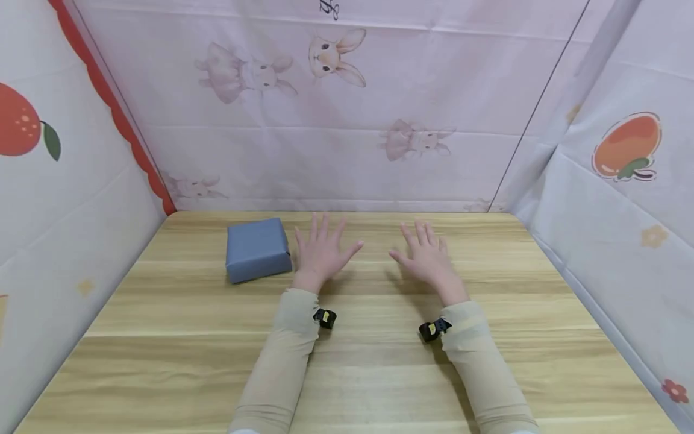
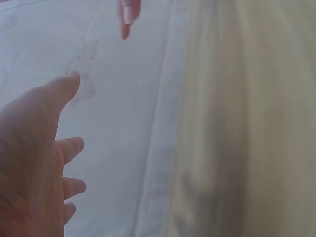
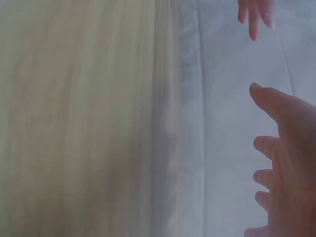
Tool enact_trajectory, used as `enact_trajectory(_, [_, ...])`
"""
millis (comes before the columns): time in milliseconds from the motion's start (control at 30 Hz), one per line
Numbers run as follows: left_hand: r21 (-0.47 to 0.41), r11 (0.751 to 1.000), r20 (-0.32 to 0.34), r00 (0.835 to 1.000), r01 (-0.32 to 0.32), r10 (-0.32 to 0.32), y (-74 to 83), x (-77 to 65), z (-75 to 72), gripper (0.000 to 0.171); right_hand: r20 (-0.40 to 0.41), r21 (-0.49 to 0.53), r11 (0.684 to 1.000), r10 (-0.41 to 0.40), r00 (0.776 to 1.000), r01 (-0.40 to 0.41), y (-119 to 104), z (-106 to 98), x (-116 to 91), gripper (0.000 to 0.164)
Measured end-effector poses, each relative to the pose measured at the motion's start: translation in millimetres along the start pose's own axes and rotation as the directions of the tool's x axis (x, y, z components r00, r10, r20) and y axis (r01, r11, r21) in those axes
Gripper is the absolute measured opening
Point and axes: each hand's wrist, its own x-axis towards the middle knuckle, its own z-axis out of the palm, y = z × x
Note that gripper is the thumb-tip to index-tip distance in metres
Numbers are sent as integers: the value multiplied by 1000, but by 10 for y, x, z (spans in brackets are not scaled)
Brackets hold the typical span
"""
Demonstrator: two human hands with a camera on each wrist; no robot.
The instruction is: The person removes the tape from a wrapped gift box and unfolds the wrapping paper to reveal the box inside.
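Observation:
My left hand [image 1: 322, 255] is spread palm down above the table, its fingers straight and apart, holding nothing. Just to its left lies a box-shaped package in plain blue-grey wrapping [image 1: 257, 248], near the back of the table. Farther right, my right hand [image 1: 430, 260] is also spread with nothing in it, its thumb pointing toward the left hand. In the left wrist view the left hand [image 2: 32, 153] shows thumb and fingers extended. The right wrist view has the right hand [image 3: 296, 158] extended likewise. The package appears in neither wrist view.
The light wood-grain table [image 1: 374, 386] reaches back to a pale cloth wall [image 1: 336, 163] printed with rabbits. Fruit-printed cloth stands along the left side [image 1: 81, 217] and the right side [image 1: 612, 223]. A small black wrist camera [image 1: 325, 318] sits on the left sleeve.

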Motion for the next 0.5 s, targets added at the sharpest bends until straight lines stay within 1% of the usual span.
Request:
enact_trajectory(133, [41, 999, -4, 1000, -9, 9, -8, -53, -150, 80, 0, -26, 999, -45, 999, 45, -140, -5, -23, 81])
enact_trajectory(233, [68, 997, -30, 999, -22, 25, -52, -94, -246, 80, 1, -45, 996, -80, 997, 80, -257, -7, -40, 81])
enact_trajectory(367, [73, 997, -63, 998, -18, 22, -172, -165, -346, 79, -10, -57, 992, -116, 993, 115, -401, -9, -64, 80])
enact_trajectory(500, [78, 997, -74, 997, 3, 3, -334, -273, -441, 81, -17, -75, 984, -160, 987, 159, -523, 20, -85, 78])
